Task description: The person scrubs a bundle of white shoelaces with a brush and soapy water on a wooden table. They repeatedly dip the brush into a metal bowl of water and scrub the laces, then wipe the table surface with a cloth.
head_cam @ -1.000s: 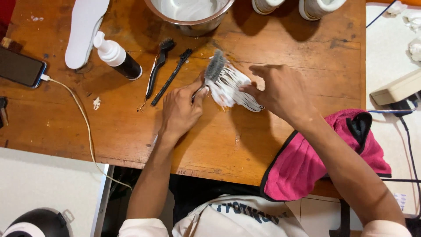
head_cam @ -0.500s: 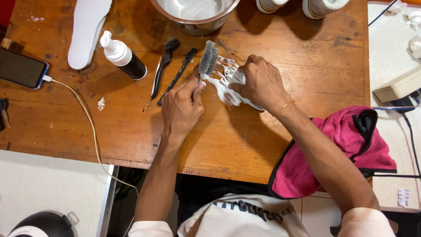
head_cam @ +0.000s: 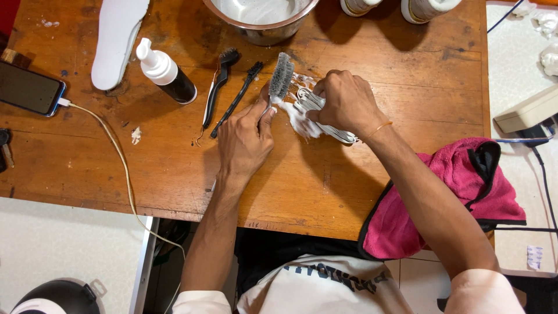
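Head view, wooden surface (head_cam: 360,186), contents as follows. Left hand (head_cam: 244,142): clenched around the handle of a grey-bristled brush (head_cam: 281,75), bristle head upright-tilted and touching a bundle of white laces (head_cam: 317,113). Right hand (head_cam: 346,102): clenched on the bundle of white laces, pressing it to the surface near the middle, somewhat toward the far edge; white foam shows on the laces and on the wood just beside them. Two slim black brushes (head_cam: 224,87): lying side by side, just left of the left hand, untouched. White-capped dark bottle (head_cam: 165,72): lying on its side, left of the black brushes. White insole (head_cam: 119,40): at the far left corner. Metal bowl (head_cam: 261,26): at the far edge, holding what may be foamy liquid. Phone (head_cam: 29,88): at the left edge, a pale cable (head_cam: 116,151) running from it toward the near edge. Pink cloth (head_cam: 453,192): draped over the near right corner.
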